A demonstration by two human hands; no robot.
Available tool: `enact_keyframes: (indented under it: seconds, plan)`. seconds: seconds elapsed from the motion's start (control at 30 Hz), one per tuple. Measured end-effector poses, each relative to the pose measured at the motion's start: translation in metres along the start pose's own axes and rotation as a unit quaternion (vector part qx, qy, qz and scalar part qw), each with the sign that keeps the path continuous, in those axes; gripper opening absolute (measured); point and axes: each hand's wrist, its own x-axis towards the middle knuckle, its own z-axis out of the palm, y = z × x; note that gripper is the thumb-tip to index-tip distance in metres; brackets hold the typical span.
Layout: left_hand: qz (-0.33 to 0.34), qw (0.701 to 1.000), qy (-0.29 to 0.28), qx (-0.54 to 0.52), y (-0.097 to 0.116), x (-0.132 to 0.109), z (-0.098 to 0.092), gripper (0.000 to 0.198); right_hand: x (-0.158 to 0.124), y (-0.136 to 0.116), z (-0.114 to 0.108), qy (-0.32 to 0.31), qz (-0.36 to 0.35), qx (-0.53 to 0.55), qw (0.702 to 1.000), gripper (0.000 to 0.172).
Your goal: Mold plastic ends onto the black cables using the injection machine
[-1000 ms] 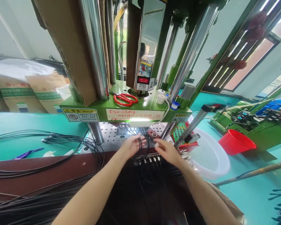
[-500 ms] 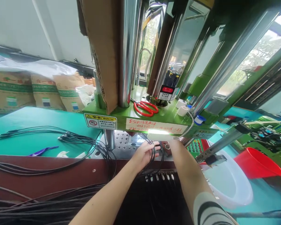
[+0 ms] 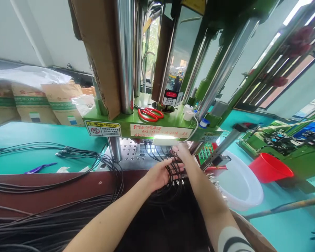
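Note:
A bundle of thin black cables (image 3: 170,171) loops through my left hand (image 3: 161,175), its palm turned up and its fingers curled around them. From there, several cables run up to the metal mould plate (image 3: 143,150) under the green press (image 3: 107,120), where small dark connectors (image 3: 147,143) show at the far edge. My right hand (image 3: 182,152) reaches in at the plate's right side, just below the white lamp (image 3: 164,141). Its fingers are bent in beside the cables; what they pinch is partly hidden.
Red-handled scissors (image 3: 150,114) lie on the press. More cables (image 3: 76,154) spread over the green table at left, near a purple tool (image 3: 40,168). At right stand a white tub (image 3: 241,182) and a red bucket (image 3: 271,168). Paper sacks (image 3: 60,105) line the left back.
The view has swung right, so the scene sits further left. My right hand's fingers, earlier hidden by the lamp, now show near the cables. More cables between plate and left hand are visible.

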Motion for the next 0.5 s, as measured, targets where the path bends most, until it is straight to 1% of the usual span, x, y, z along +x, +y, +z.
enact_keyframes:
  seconds: [0.07, 0.13, 0.2, 0.27, 0.37, 0.47, 0.5]
  plan:
    - [0.005, 1.0, 0.015, -0.005, -0.009, -0.006, 0.012, 0.021, -0.014, -0.003, -0.003, 0.011, 0.006, 0.014, 1.0, 0.023]
    - [0.008, 0.999, 0.047, -0.009, -0.016, -0.013, 0.022, 0.017, -0.028, -0.005, -0.006, 0.021, 0.006, 0.024, 0.999, 0.018]
    - [-0.002, 0.997, 0.079, -0.027, -0.02, -0.021, 0.03, 0.022, -0.039, -0.008, -0.009, 0.04, 0.002, 0.034, 0.999, 0.013]
    - [-0.019, 0.994, 0.094, -0.044, -0.023, -0.033, 0.034, 0.026, -0.044, -0.008, -0.012, 0.066, 0.002, 0.041, 0.997, 0.011]
    - [-0.042, 0.995, 0.082, -0.036, -0.035, -0.056, 0.033, 0.029, -0.048, -0.006, -0.015, 0.09, 0.008, 0.046, 0.995, 0.009]
    - [-0.049, 0.997, 0.05, 0.019, -0.052, -0.085, 0.027, 0.027, -0.051, -0.002, -0.016, 0.085, 0.008, 0.041, 0.995, 0.01]
    - [-0.049, 0.997, 0.033, 0.04, -0.054, -0.096, 0.025, 0.025, -0.053, 0.0, -0.017, 0.081, 0.008, 0.037, 0.996, 0.011]
